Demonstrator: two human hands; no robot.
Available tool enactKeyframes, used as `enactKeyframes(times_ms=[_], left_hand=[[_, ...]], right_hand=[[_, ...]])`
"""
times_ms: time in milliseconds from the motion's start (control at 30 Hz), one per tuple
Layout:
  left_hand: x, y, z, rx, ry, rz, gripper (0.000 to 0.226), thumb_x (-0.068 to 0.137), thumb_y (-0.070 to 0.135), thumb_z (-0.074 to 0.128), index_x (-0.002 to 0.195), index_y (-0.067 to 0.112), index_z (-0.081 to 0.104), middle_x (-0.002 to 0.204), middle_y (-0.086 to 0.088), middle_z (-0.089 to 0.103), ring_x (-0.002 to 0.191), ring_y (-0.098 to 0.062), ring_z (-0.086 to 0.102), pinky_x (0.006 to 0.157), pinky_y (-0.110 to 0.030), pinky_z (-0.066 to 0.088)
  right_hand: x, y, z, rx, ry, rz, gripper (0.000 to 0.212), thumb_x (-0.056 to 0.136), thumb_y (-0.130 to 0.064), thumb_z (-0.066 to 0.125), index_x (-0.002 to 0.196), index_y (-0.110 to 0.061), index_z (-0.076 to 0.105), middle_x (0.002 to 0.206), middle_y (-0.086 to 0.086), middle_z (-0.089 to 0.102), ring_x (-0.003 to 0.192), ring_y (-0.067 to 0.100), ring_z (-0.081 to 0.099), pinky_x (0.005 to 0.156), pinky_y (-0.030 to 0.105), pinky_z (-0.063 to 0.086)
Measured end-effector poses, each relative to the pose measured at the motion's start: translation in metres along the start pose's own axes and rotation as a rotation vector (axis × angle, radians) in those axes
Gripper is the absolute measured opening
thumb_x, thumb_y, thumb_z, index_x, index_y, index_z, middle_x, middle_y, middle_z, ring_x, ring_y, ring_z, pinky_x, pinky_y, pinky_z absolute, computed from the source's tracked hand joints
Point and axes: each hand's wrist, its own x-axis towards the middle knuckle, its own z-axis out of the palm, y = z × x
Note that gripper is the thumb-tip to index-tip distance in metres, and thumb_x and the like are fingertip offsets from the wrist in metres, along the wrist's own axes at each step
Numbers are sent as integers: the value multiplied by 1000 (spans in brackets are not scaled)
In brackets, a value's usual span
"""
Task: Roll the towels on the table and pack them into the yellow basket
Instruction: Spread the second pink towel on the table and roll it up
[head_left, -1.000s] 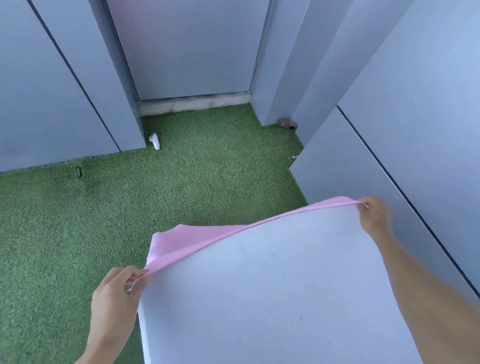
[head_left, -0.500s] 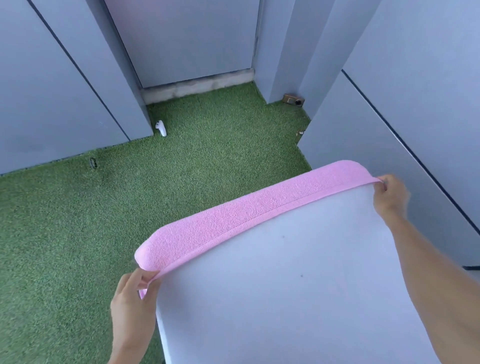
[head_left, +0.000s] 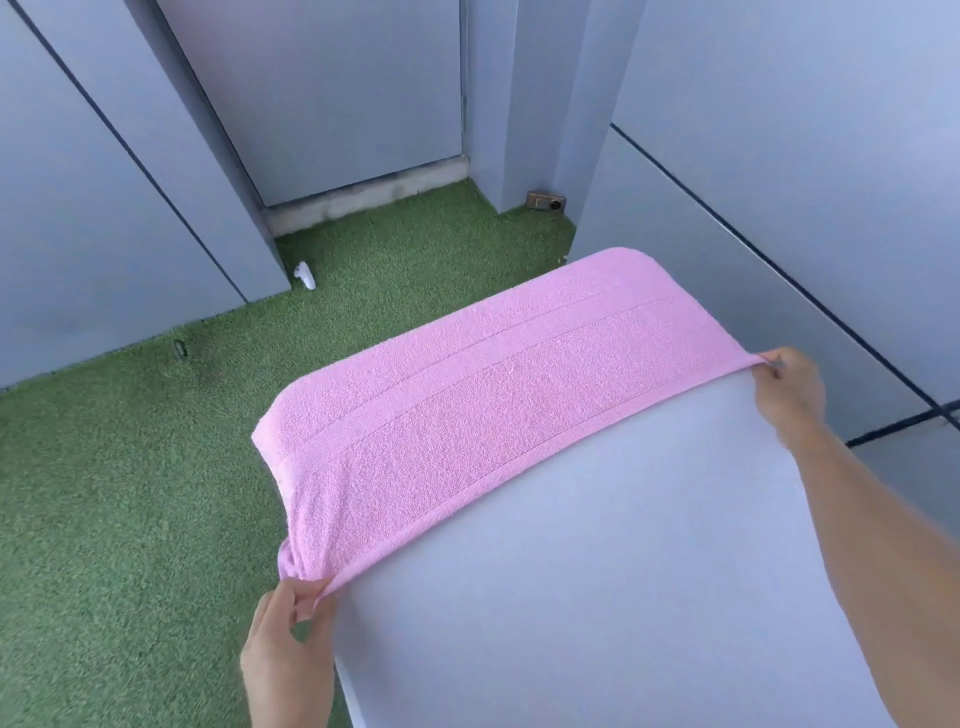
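A pink towel (head_left: 498, 395) lies spread across the far end of the pale grey table (head_left: 623, 597), its far part draped over the table's far edge. My left hand (head_left: 288, 649) pinches the towel's near left corner at the table's left edge. At the right edge, my right hand (head_left: 787, 395) pinches the near right corner. The towel's near hem runs straight between the two hands. No yellow basket is in view.
Green artificial turf (head_left: 130, 493) covers the floor left of and beyond the table. Grey wall panels (head_left: 805, 156) stand close on the right and behind. A small white object (head_left: 305, 275) lies on the turf by the left wall, and a brown box (head_left: 545, 201) sits in the far corner.
Both hands have drawn the towel toward me across the table. Only a thin pink edge showed at first; now a wide band of towel lies flat on the tabletop.
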Motion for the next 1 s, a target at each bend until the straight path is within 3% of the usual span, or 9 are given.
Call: enactKeyframes(times_ms=[167, 333, 433, 567, 700, 800, 833, 933, 1000], left_hand=[[-84, -17, 1, -43, 22, 16, 26, 79, 6, 73, 75, 29, 60, 92, 9, 57, 79, 3, 55, 67, -18, 37], [-169, -29, -2, -62, -5, 43, 22, 82, 8, 69, 76, 26, 59, 84, 5, 61, 81, 11, 53, 69, -5, 33], [-216, -39, -2, -80, 11, 34, 27, 81, 7, 72, 76, 31, 59, 91, 11, 57, 80, 10, 55, 68, -18, 37], [-286, -47, 2, -76, 64, 66, 28, 76, 4, 75, 74, 29, 61, 92, 10, 55, 77, 8, 54, 68, -5, 34], [-356, -58, -1, -137, 68, 107, 10, 71, 41, 65, 68, 33, 60, 84, 11, 56, 68, 5, 54, 60, -8, 35], [-400, -69, 0, -210, 5, 55, 29, 69, 54, 72, 48, 36, 63, 49, 10, 54, 46, 5, 45, 52, -9, 31], [-423, -77, 1, -203, -19, 64, 29, 62, 62, 72, 49, 37, 63, 48, 8, 54, 46, 4, 45, 52, -9, 31], [-493, -93, -5, -110, 54, 113, 20, 63, 51, 57, 71, 34, 61, 74, 2, 61, 62, 6, 54, 55, -14, 34], [-538, -95, -9, -135, -111, 56, 16, 62, 45, 59, 77, 38, 57, 87, -3, 64, 66, 17, 52, 58, -7, 36]], right_hand=[[-43, 55, -45, 13, 9, 13, 16, 95, -15, 47, 102, -11, 60, 94, 7, 61, 87, 28, 55, 75, 36, 42], [-90, 120, -99, -6, 1, 39, 13, 94, -18, 45, 97, -21, 57, 92, 0, 59, 85, 27, 55, 78, 39, 44], [-115, 159, -129, 0, 16, 58, 12, 94, -17, 46, 97, -23, 57, 94, 1, 59, 85, 26, 54, 80, 41, 45], [-143, 204, -165, -9, 21, 30, 17, 94, -19, 46, 102, -19, 61, 95, 0, 58, 89, 25, 53, 85, 42, 45], [-171, 252, -199, 7, 9, 55, 17, 94, -16, 45, 102, -17, 60, 94, 3, 58, 90, 27, 54, 83, 43, 45], [-194, 294, -227, 32, 2, -6, 14, 95, -16, 45, 99, -18, 59, 93, 4, 60, 87, 28, 54, 77, 40, 44], [-203, 309, -239, 34, 3, -7, 13, 95, -16, 46, 98, -18, 58, 93, 5, 60, 87, 29, 55, 76, 39, 43], [-231, 361, -271, 34, -22, -3, 13, 93, -15, 46, 94, -18, 58, 91, 5, 62, 84, 28, 56, 74, 39, 45], [-246, 389, -290, 44, -18, -27, 12, 92, -15, 46, 92, -18, 57, 89, 6, 64, 81, 31, 59, 71, 40, 47]])
